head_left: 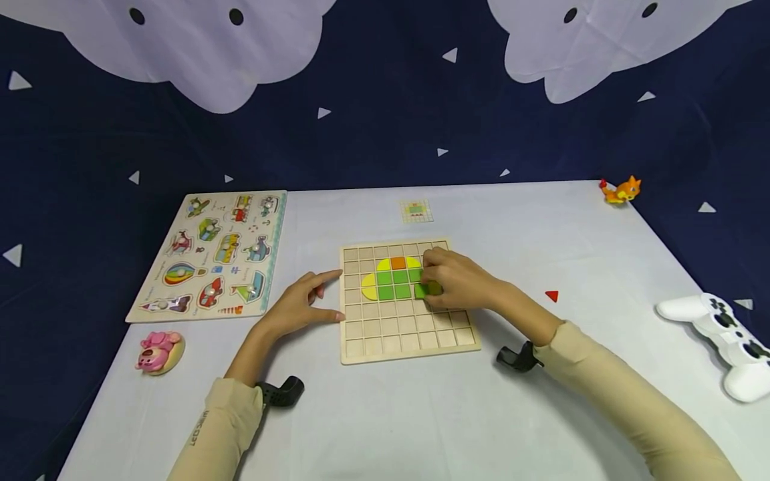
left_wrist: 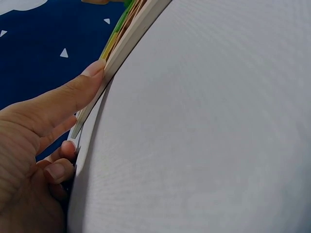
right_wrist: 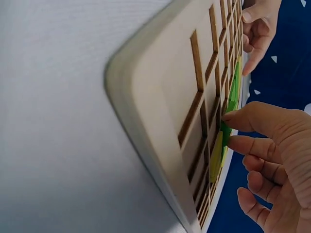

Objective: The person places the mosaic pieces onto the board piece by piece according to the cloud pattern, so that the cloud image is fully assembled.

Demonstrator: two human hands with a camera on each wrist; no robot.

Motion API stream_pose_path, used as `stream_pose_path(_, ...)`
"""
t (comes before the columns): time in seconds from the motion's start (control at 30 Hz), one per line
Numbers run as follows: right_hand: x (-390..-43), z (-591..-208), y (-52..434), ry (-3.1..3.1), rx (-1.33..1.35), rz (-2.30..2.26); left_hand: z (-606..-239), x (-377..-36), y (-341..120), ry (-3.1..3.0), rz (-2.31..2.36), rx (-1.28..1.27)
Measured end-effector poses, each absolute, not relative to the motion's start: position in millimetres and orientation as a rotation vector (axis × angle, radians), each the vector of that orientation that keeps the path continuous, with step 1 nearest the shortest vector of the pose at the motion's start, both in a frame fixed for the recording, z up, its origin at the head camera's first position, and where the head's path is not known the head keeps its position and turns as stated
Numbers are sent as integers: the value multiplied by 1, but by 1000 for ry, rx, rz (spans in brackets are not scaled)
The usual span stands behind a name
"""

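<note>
A wooden grid board [head_left: 385, 331] lies on the white table, with green square tiles [head_left: 394, 284], an orange square tile [head_left: 398, 263] and rounded yellow tiles [head_left: 369, 286] set in its upper part. My right hand [head_left: 460, 279] is over the pattern's right side. Between thumb and forefinger it pinches a green square tile [right_wrist: 226, 135], close over the grid. The left hand [head_left: 301, 300] touches the board's left edge with extended thumb and forefinger. Seen from the left wrist, its thumb [left_wrist: 80, 92] rests along that edge and its other fingers bend loosely.
Behind the board lies a small pattern card [head_left: 416, 211]. A picture puzzle board [head_left: 207, 260] and a pink toy figure [head_left: 160, 352] are at left. On the right are a red triangle piece [head_left: 552, 295], a white game controller [head_left: 724, 344] and an orange toy animal [head_left: 622, 192].
</note>
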State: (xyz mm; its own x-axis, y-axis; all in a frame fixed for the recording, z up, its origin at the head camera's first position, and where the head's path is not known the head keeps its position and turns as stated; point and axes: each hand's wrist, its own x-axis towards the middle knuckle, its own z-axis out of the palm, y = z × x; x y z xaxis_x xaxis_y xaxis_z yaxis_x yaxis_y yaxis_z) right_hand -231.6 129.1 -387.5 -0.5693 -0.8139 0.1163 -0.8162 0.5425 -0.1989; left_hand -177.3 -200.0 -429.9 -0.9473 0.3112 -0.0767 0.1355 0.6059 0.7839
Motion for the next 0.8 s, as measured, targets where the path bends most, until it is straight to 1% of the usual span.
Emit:
stream_pose_path(0.53, -226, -389, 128, -2848, 1328, 533, -429, -177, -199, 2621, 1284, 374)
stream_pose_path(0.8, -226, -390, 126, -2954, 1206, 587, -430, -177, -200, 2620, 1284, 375)
